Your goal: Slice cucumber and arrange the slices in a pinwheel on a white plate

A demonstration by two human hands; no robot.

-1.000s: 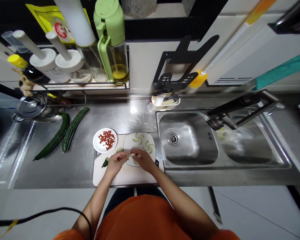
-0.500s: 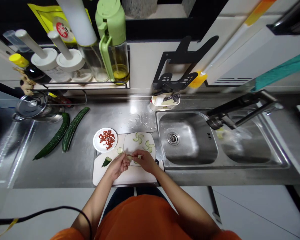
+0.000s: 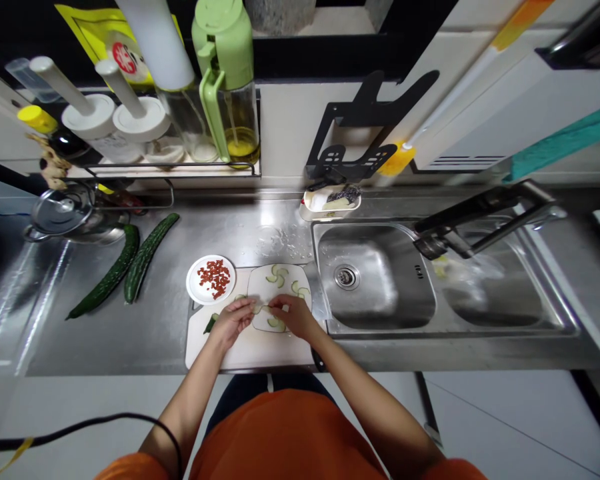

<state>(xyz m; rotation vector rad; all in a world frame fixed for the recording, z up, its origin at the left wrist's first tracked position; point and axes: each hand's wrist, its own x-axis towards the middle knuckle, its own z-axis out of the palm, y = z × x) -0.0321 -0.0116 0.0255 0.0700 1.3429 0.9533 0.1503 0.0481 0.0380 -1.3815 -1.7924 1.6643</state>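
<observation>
My left hand [image 3: 234, 321] and my right hand [image 3: 292, 316] are close together over a white plate [image 3: 255, 283] with rounded corners. Both pinch a thin cucumber slice [image 3: 261, 308], stretched between their fingertips. On the plate, curved cucumber slices [image 3: 277, 275] form a pinwheel at the back, and others [image 3: 300, 289] sit at its right. More slices [image 3: 276, 325] lie at the front, partly under my right hand. A cut cucumber piece [image 3: 211, 323] rests on the cutting board [image 3: 205, 350], partly covered by my left hand.
A white plate [image 3: 193, 283] of chopped reddish bits overlaps the board's back left corner. Two whole cucumbers [image 3: 147, 257] lie farther left. A knife blade [image 3: 320, 300] shows beside the sink [image 3: 380, 280] on the right. A rack [image 3: 190, 172] of bottles and jars hangs behind.
My hands have moved slightly apart, with the slice now spread between them. My left hand has opened out somewhat and covers more of the cut cucumber piece. The front slices show more.
</observation>
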